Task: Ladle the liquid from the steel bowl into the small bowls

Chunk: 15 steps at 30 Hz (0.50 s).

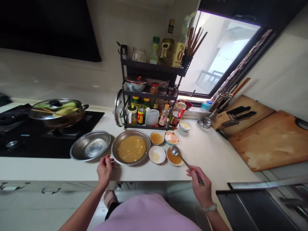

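Observation:
My right hand is closed round the handle of a metal ladle. The ladle's head is over a small white bowl of orange-brown liquid. My left hand has its fingers curled together at the left rim of a wide metal bowl, seemingly pinching the edge. Cloudy yellow-brown broth with pale bits fills that bowl. Between it and the ladle sits a white bowl with a little residue. Behind are a bowl of orange liquid and a bowl with pinkish contents.
A bare metal basin stands at the left, beside a lidded pan on the stove. A black rack of bottles and jars is behind. At right are a knife block, cutting boards and a sink.

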Each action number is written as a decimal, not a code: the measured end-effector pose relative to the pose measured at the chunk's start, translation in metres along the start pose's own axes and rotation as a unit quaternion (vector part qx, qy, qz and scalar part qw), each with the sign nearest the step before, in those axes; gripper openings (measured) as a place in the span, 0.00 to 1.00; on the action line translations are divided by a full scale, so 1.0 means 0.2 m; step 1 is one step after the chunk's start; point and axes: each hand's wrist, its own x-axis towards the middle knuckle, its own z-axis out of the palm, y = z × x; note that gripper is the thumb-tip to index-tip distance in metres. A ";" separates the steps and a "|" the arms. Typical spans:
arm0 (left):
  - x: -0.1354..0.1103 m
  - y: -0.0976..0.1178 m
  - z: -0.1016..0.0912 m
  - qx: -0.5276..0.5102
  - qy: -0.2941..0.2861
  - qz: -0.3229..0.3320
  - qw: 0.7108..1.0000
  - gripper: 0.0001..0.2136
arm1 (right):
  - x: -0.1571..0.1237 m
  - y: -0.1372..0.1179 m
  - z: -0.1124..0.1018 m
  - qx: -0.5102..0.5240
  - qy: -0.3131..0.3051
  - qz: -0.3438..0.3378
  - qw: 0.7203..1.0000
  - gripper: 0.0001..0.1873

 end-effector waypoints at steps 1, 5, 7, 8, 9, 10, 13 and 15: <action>0.01 -0.01 0.01 0.001 -0.009 -0.003 1.000 0.18 | -0.02 0.02 -0.01 -0.003 -0.002 0.010 1.000 0.10; 0.01 -0.09 0.03 0.058 -0.006 -0.001 0.998 0.16 | -0.07 0.03 -0.01 0.021 0.007 0.075 0.997 0.14; 0.00 -0.14 0.03 0.078 -0.005 0.012 0.997 0.16 | -0.08 0.04 -0.01 0.048 0.041 0.132 0.989 0.15; -0.01 -0.15 0.03 0.083 -0.008 0.021 0.996 0.16 | -0.07 0.04 -0.01 0.065 0.064 0.164 0.982 0.16; -0.01 -0.17 0.03 0.085 -0.010 0.029 0.996 0.15 | -0.07 0.05 -0.01 0.086 0.088 0.196 0.973 0.17; -0.02 -0.17 0.03 0.087 -0.014 0.037 0.995 0.15 | -0.06 0.06 -0.02 0.112 0.114 0.225 0.961 0.18; -0.03 -0.18 0.03 0.103 -0.018 0.058 0.993 0.13 | -0.02 0.10 -0.03 0.210 0.192 0.279 0.917 0.20; -0.03 -0.18 0.04 0.116 -0.017 0.075 0.990 0.12 | 0.00 0.11 -0.03 0.257 0.219 0.291 0.895 0.20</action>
